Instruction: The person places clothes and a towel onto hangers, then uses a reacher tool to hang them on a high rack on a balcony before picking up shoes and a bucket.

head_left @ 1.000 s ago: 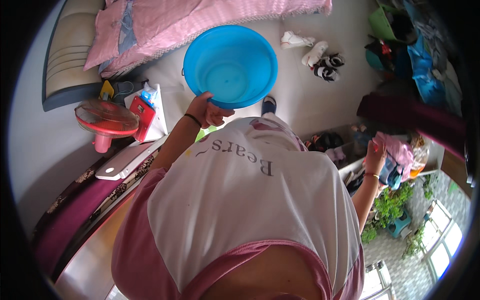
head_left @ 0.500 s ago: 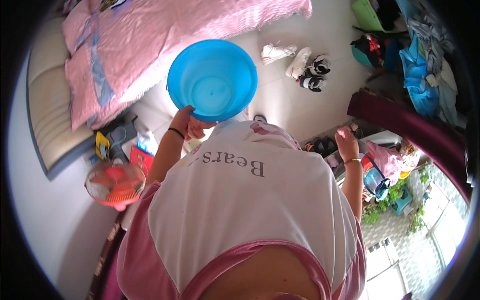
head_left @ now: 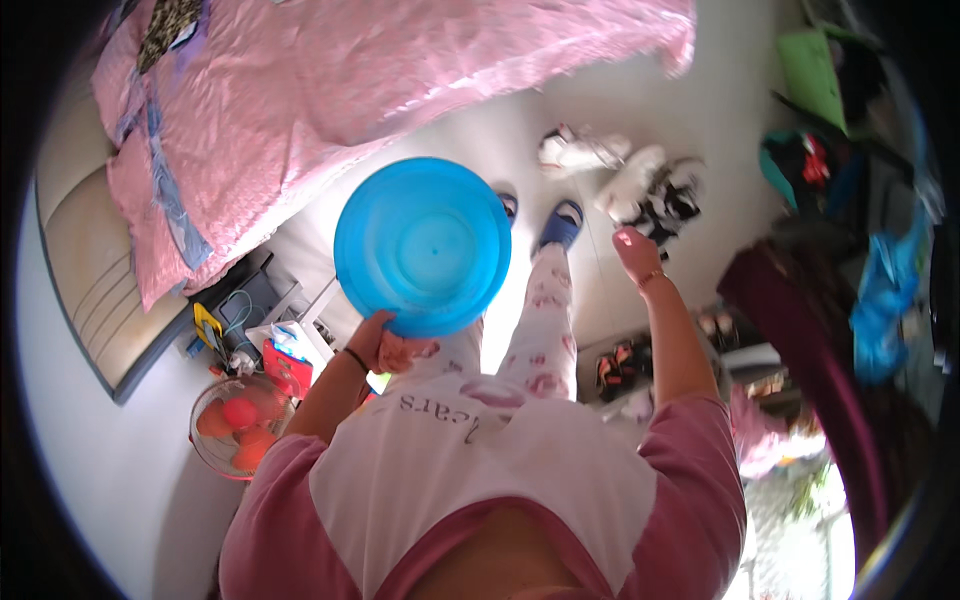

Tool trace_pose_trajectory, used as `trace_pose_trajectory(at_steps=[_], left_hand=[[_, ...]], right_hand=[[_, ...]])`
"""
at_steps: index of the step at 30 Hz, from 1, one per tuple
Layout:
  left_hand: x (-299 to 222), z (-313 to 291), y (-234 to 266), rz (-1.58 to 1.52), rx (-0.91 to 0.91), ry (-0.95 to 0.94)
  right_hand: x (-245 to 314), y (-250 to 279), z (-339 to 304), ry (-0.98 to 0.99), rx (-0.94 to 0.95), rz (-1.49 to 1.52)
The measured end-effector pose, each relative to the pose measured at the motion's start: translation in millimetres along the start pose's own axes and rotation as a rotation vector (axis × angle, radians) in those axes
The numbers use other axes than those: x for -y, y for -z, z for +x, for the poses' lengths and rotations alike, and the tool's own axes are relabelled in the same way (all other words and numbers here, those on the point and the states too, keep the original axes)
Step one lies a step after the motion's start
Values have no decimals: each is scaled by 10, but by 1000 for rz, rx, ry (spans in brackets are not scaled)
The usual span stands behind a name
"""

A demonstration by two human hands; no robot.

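My left hand grips the near-left rim of a round blue plastic basin. The thumb lies over the edge, and most of the other fingers are hidden beneath it. Nothing shows inside the basin. Under the rim, beside that hand, is something pinkish; whether it is fingers or a bit of cloth I cannot make out. My right hand hangs out ahead to the right, its fingers curled closed, with nothing visible in them. It is nearest to the shoes on the floor, apart from them.
A bed with a pink cover spans the far left. White shoes and black-and-white ones lie on the tiles. An orange fan stands at left. A dark red curtain hangs at right, beside a shoe rack.
The basin has come lower in view, held by my left hand throughout. My right hand has swung forward and leftward, toward the shoes. My legs and blue slippers now show.
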State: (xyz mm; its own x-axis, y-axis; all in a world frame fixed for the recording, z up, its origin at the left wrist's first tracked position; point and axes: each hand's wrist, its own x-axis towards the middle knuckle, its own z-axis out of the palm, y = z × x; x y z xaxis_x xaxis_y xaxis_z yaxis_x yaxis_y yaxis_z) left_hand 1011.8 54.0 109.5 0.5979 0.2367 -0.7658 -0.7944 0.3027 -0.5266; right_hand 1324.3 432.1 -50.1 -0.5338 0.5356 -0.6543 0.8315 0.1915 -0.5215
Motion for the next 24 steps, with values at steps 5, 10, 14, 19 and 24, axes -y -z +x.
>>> trace_pose_trajectory(at_steps=[5,10,14,19,24], left_hand=[[-120,501,104,21,-325,-106],[241,938,-74,-257,-450,-166],[223,1081,-7,-379,-95,-48],[79,1109,-93,-284,-302,-42],[-67,1144,-364,-123,-347,-45]], right_hand=[[-575,-1523,2401,87,56,-222],[105,-1484,3162,-28,254,-267],[19,-1793,3243,-92,297,-305],[-195,-1871,2619,-374,28,-68],[-692,-1914,2025,-415,-82,-120]])
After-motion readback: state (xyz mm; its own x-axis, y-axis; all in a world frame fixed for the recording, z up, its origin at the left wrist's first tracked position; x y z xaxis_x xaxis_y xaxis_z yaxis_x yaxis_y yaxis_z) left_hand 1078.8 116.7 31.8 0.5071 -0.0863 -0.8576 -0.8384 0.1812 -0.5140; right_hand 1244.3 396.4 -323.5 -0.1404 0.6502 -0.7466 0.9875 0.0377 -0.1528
